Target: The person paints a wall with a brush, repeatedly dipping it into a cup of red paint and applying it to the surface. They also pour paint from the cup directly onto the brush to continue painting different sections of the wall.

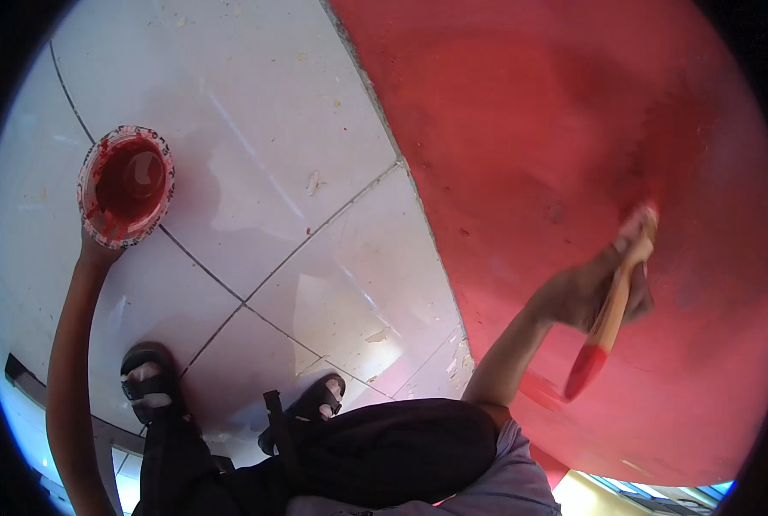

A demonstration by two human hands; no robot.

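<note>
Over the pale tiled floor (229,103), toward the left of the view, a round container (168,150) is held in the person's left grip (102,249). Its mouth faces the camera, showing red paint (117,193) inside, with a pale, shiny patch on it. Red smears mark the inner wall and the rim, which carries a dark printed pattern. Most of the left grip is hidden beneath the container, so how the fingers sit cannot be told.

Well apart from the container, on the right, the right grip (592,291) is closed around the wooden handle of a paintbrush (608,316). The handle's red end slants down toward the person, while the brush's other end is at the red painted surface (504,129); blur hides the bristles. That surface shows darker and brighter red patches and meets the tiles along a rough grey edge. Below the container are two dark sandals (152,385) on the person's feet.
</note>
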